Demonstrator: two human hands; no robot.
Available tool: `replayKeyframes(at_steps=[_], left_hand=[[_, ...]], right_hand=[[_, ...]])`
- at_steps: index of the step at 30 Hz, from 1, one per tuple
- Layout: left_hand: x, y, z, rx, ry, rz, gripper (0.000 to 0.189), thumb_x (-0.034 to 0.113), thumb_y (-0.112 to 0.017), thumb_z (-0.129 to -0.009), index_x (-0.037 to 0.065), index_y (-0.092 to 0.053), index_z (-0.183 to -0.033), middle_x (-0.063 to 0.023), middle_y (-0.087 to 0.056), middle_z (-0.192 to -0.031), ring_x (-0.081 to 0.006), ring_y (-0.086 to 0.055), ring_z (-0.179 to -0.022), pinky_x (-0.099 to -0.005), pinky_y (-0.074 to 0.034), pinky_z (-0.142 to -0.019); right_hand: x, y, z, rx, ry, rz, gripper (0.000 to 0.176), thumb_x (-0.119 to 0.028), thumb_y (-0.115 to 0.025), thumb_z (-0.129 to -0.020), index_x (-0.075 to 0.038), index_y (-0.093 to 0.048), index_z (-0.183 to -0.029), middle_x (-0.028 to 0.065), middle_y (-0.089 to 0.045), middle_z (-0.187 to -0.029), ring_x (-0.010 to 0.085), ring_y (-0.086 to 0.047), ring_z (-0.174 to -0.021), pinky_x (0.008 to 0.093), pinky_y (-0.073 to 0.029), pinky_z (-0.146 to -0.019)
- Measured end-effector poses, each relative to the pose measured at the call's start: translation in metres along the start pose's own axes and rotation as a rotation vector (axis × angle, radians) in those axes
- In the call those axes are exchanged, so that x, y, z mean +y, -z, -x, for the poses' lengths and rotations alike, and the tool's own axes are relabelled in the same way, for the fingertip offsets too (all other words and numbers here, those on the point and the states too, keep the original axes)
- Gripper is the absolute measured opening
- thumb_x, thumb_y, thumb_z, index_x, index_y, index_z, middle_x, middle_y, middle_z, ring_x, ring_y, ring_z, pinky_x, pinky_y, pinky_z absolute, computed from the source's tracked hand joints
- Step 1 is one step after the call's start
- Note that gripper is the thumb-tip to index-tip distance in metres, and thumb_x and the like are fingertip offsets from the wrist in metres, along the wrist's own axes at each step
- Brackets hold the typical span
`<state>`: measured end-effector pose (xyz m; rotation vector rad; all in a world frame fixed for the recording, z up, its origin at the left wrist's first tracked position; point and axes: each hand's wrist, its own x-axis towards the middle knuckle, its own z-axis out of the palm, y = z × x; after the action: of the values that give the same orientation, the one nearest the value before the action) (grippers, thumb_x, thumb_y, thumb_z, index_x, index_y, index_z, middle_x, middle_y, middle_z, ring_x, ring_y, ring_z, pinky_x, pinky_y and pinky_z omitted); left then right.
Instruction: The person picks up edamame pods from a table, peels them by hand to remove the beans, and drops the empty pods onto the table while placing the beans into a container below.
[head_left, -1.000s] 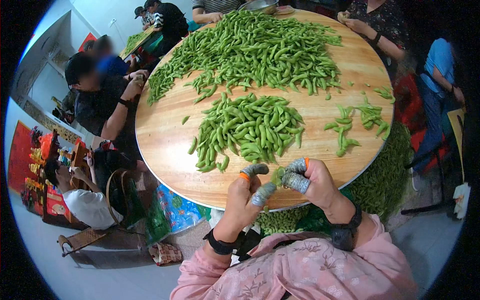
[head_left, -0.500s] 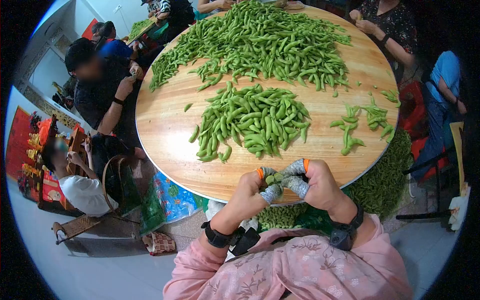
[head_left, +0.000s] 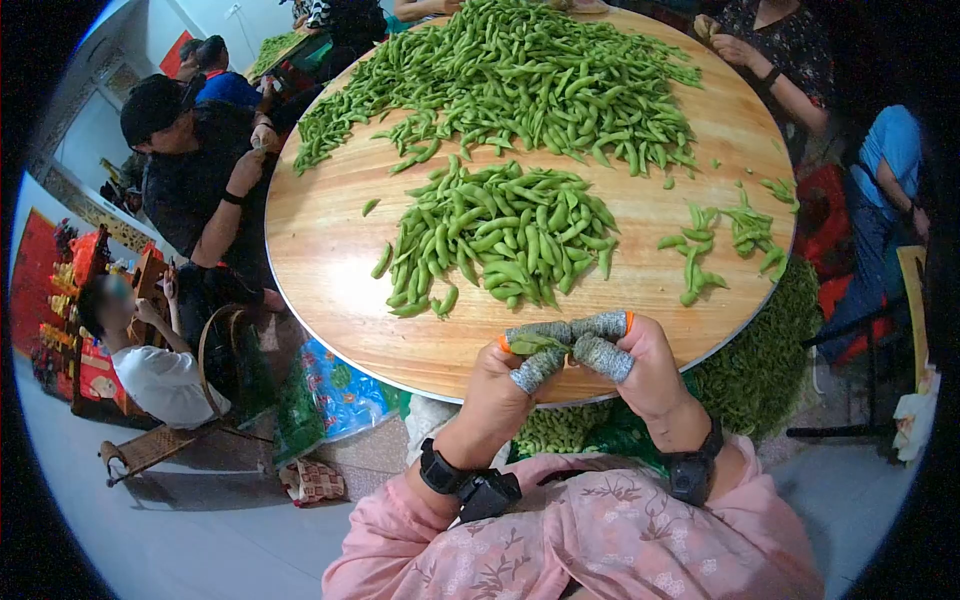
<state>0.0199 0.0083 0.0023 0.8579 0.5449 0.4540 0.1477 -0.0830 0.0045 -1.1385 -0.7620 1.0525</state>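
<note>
My left hand [head_left: 505, 375] pinches a green soybean pod [head_left: 535, 343] between thumb and forefinger, over the table's near edge. My right hand [head_left: 645, 370] meets it, thumb and fingertip closed together; whatever lies between them is hidden. Grey wrapping covers the thumbs and forefingers of both hands, with orange bands showing. Just beyond them, a small heap of pods [head_left: 500, 235] lies on the round wooden table [head_left: 340, 270]. Beneath the table edge, shelled-looking green beans [head_left: 560, 428] show in a container between my forearms.
A large pile of pods [head_left: 520, 80] covers the table's far side. Loose stems and pods [head_left: 750, 230] lie at right. Green pods or husks [head_left: 755, 350] are heaped on the floor at right. People sit around; a person in a black cap [head_left: 150, 110] works at left.
My hands have shifted slightly, with the fingertips drawn wider around the pod. The pod now lies along my left fingers, where cut-looking green ends showed before. The view has tilted a little.
</note>
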Motion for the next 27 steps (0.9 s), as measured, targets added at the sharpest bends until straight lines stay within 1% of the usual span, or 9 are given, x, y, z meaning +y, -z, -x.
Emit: replayKeyframes(at_steps=[3, 6, 8, 9, 13, 15, 24, 26, 27], left_hand=[[0.006, 0.003, 0.003, -0.06, -0.071, -0.215, 0.025, 0.013, -0.059, -0.075, 0.003, -0.053, -0.097, 0.0013, -0.054, -0.08, -0.0067, -0.047, -0.066, -0.0221, -0.04, -0.056], [0.018, 0.008, 0.007, 0.016, -0.341, -0.527, 0.035, 0.013, -0.065, -0.068, 0.002, -0.051, -0.099, -0.004, -0.053, -0.087, -0.0145, -0.05, -0.074, -0.0275, -0.042, -0.063], [0.033, 0.002, 0.008, -0.061, -0.782, -1.505, 0.047, 0.011, -0.068, -0.06, 0.002, -0.049, -0.102, -0.0098, -0.051, -0.09, -0.0219, -0.051, -0.077, -0.0288, -0.043, -0.063], [0.031, -0.001, 0.007, -0.121, -0.826, -1.612, 0.045, 0.008, -0.065, -0.057, 0.003, -0.051, -0.099, -0.0131, -0.051, -0.088, -0.0287, -0.051, -0.076, -0.0312, -0.044, -0.061], [0.021, 0.006, 0.008, -0.2, -0.665, -1.602, 0.025, 0.004, -0.061, -0.064, 0.001, -0.054, -0.088, -0.0129, -0.054, -0.072, -0.0259, -0.055, -0.063, -0.0309, -0.044, -0.056], [0.017, 0.005, 0.009, -0.115, -0.429, -1.304, 0.017, 0.002, -0.057, -0.067, 0.0, -0.054, -0.084, -0.0134, -0.054, -0.066, -0.0261, -0.055, -0.061, -0.0303, -0.044, -0.057], [0.017, 0.007, 0.009, -0.203, -0.396, -1.269, 0.014, 0.002, -0.05, -0.071, -0.001, -0.053, -0.084, -0.0152, -0.053, -0.065, -0.0265, -0.054, -0.057, -0.0299, -0.042, -0.054], [0.019, 0.004, 0.01, -0.205, -0.389, -1.277, 0.014, 0.003, -0.05, -0.071, -0.001, -0.053, -0.084, -0.0154, -0.053, -0.064, -0.0267, -0.054, -0.057, -0.0301, -0.041, -0.054], [0.019, 0.003, 0.011, -0.207, -0.383, -1.286, 0.014, 0.003, -0.051, -0.071, -0.001, -0.053, -0.083, -0.0156, -0.053, -0.064, -0.0269, -0.054, -0.057, -0.0302, -0.041, -0.053]], right_hand=[[-0.003, 0.003, 0.0, -0.025, -0.027, 0.085, 0.011, -0.001, -0.054, -0.075, 0.003, -0.056, -0.085, 0.0031, -0.058, -0.079, 0.008, -0.052, -0.073, 0.0216, -0.042, -0.067], [-0.007, 0.004, 0.001, 0.013, -0.117, 0.08, 0.009, -0.002, -0.055, -0.075, 0.003, -0.056, -0.082, 0.0029, -0.058, -0.077, 0.0083, -0.052, -0.071, 0.0217, -0.043, -0.066], [-0.007, 0.004, 0.0, -0.035, -0.118, 0.057, 0.01, -0.002, -0.055, -0.075, 0.003, -0.056, -0.083, 0.0033, -0.058, -0.077, 0.0085, -0.052, -0.071, 0.0222, -0.043, -0.065], [-0.007, 0.003, 0.0, -0.037, -0.119, 0.058, 0.01, -0.002, -0.055, -0.075, 0.003, -0.056, -0.083, 0.0033, -0.058, -0.077, 0.0085, -0.052, -0.071, 0.0222, -0.043, -0.065], [-0.013, -0.004, 0.003, 0.022, -0.06, 0.003, 0.013, -0.008, -0.058, -0.074, 0.0, -0.058, -0.084, 0.0, -0.057, -0.072, 0.0042, -0.051, -0.065, 0.0165, -0.041, -0.059], [-0.012, -0.004, 0.004, 0.052, -0.082, -0.067, 0.013, -0.008, -0.057, -0.075, 0.0, -0.058, -0.086, -0.0006, -0.057, -0.073, 0.0037, -0.051, -0.064, 0.0158, -0.041, -0.059], [-0.007, -0.002, 0.006, -0.041, -0.113, -0.058, 0.017, -0.013, -0.057, -0.077, -0.002, -0.058, -0.089, -0.0027, -0.056, -0.074, 0.0008, -0.044, -0.057, 0.0137, -0.034, -0.05], [-0.005, 0.0, 0.006, -0.066, -0.157, -0.073, 0.012, -0.003, -0.05, -0.079, 0.003, -0.056, -0.088, 0.0025, -0.058, -0.082, 0.0079, -0.052, -0.076, 0.0218, -0.042, -0.07], [-0.006, -0.001, 0.006, -0.066, -0.159, -0.073, 0.012, -0.003, -0.05, -0.079, 0.003, -0.056, -0.088, 0.0025, -0.058, -0.082, 0.0079, -0.052, -0.076, 0.0218, -0.042, -0.07]])
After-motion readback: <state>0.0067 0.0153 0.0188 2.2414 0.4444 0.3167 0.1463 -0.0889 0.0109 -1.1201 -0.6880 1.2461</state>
